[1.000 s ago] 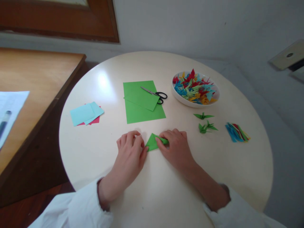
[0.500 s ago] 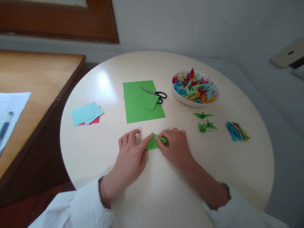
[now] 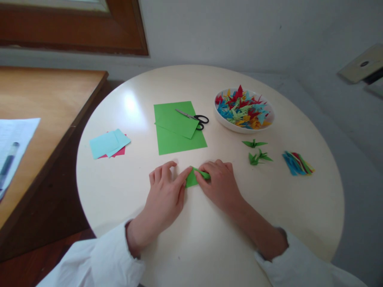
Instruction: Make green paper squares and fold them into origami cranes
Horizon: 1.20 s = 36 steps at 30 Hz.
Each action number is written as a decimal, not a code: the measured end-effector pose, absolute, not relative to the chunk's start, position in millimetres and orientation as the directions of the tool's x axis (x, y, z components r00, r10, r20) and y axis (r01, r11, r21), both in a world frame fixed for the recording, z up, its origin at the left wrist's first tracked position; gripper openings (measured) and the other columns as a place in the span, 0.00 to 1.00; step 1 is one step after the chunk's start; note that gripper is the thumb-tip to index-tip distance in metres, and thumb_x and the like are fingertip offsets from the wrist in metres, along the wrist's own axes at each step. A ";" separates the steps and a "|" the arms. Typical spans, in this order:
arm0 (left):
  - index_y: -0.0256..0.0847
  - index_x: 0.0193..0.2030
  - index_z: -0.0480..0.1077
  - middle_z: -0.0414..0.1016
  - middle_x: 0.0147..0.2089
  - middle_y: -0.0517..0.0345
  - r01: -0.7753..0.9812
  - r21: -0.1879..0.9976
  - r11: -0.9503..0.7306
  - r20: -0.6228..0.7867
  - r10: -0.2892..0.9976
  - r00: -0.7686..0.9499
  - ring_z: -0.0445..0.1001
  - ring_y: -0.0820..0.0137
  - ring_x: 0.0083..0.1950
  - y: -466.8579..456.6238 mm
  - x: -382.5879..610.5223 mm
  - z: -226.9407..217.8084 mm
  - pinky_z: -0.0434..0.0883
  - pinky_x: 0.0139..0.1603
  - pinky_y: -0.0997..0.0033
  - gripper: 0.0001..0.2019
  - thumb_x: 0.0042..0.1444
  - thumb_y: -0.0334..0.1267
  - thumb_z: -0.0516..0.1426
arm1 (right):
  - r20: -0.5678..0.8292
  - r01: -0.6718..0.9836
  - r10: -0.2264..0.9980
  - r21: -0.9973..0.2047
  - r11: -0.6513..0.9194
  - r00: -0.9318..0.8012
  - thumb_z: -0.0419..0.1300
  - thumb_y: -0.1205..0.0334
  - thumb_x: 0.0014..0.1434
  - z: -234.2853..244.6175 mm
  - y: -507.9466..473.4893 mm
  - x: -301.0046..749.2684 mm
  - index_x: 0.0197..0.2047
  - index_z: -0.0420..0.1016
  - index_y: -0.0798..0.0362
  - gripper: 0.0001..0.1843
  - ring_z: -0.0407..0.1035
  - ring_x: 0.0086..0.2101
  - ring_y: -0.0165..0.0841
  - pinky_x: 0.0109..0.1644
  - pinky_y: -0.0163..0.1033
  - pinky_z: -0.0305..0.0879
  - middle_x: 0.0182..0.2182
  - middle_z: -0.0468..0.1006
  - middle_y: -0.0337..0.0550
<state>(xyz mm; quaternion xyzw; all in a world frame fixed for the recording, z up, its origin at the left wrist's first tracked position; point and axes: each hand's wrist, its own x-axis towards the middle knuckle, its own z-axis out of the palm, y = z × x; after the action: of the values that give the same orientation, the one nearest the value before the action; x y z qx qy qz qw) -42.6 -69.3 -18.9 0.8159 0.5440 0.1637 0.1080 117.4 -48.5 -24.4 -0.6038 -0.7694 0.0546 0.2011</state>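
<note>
A small piece of green paper, partly folded, lies on the table between my hands. My left hand holds its left edge with thumb and index finger, while the other fingers curl above the table. At the right, my right hand is closed on a folded flap of the same paper, thumb in front and fingers behind. Part of the paper is hidden under the fingers. Right of my right hand lie some green paper cranes.
Scissors rest on larger green sheets. Behind the cranes stands a white bowl full of coloured paper cranes. Paper strips lie far right; light blue and red papers lie left. A wooden table adjoins the round white table.
The view has shifted very slightly. Both hands keep their hold on the green paper, with hardly any visible movement of the fingers.
</note>
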 end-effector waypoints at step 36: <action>0.46 0.56 0.67 0.60 0.55 0.41 0.887 0.248 -0.389 0.187 0.918 0.350 0.58 0.53 0.53 -69.6 -40.3 -20.2 0.60 0.48 0.51 0.20 0.58 0.33 0.48 | 0.256 0.917 0.946 -0.291 0.272 -0.199 0.58 0.57 0.57 -21.4 -53.3 114.7 0.28 0.68 0.53 0.10 0.65 0.33 0.36 0.38 0.41 0.44 0.27 0.76 0.40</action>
<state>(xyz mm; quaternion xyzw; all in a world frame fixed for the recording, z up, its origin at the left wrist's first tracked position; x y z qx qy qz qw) -40.3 -69.6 -20.2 0.8201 0.5502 0.1487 0.0515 114.7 -53.3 -21.4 -0.6023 -0.7734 0.0369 0.1941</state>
